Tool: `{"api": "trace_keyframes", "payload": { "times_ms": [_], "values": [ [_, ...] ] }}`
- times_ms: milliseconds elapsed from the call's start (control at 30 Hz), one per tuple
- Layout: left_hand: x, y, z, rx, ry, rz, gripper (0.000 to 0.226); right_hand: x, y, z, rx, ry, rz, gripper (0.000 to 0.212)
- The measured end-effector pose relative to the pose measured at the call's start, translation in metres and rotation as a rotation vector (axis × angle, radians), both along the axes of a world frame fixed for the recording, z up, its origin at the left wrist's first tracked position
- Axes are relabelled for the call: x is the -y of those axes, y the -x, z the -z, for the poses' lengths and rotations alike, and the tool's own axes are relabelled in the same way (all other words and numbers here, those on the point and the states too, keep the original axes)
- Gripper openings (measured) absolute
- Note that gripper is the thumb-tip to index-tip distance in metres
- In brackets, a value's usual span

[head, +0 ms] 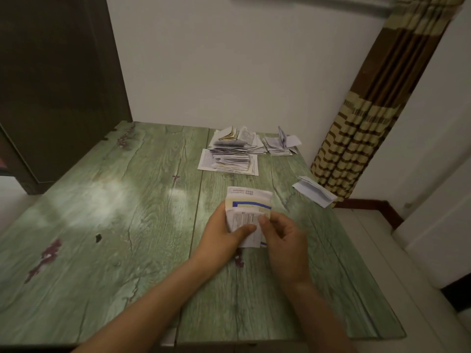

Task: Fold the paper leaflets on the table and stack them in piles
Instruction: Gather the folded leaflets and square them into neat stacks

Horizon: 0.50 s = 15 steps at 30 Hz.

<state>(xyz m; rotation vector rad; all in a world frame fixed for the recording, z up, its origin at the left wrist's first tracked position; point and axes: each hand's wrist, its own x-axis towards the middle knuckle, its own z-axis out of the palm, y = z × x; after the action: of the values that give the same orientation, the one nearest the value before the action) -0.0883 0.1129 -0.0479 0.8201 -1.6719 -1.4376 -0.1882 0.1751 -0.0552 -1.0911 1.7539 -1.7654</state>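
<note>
A partly folded leaflet (248,202), white with blue and yellow print, is held above the green wooden table (114,212) right of its middle. My left hand (224,231) grips its left side with the thumb across the printed front. My right hand (283,240) pinches its lower right edge between thumb and fingers. A tall pile of folded leaflets (230,155) stands on flat sheets at the back of the table. A smaller pile (279,145) sits to its right. One folded leaflet (314,191) lies alone at the table's right edge.
A dark wooden cabinet (56,80) stands at the back left against the table. A brown and beige striped curtain (362,118) hangs at the right, close to the lone leaflet. A white wall runs behind the table. Pale floor tiles show on the right.
</note>
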Motion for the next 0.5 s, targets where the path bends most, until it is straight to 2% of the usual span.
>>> {"api": "trace_keyframes", "payload": {
  "times_ms": [100,167,267,400,500],
  "values": [
    [0.000,-0.003,-0.002,0.028,-0.013,0.085,0.035,-0.001,0.009,-0.002,0.217,-0.014,0.013,0.009],
    [0.003,-0.005,-0.001,0.044,-0.045,0.116,0.033,-0.002,0.010,-0.003,0.319,-0.034,-0.015,0.017],
    [0.007,-0.007,0.000,0.043,-0.127,0.127,0.028,-0.003,0.011,-0.007,0.383,-0.050,-0.056,0.027],
    [0.010,-0.009,-0.002,0.065,-0.217,0.132,0.021,-0.004,0.013,-0.011,0.497,-0.051,-0.038,0.022],
    [0.015,-0.013,-0.003,0.055,-0.284,0.105,0.018,-0.003,0.018,-0.016,0.469,0.014,0.140,0.023]
  ]
}}
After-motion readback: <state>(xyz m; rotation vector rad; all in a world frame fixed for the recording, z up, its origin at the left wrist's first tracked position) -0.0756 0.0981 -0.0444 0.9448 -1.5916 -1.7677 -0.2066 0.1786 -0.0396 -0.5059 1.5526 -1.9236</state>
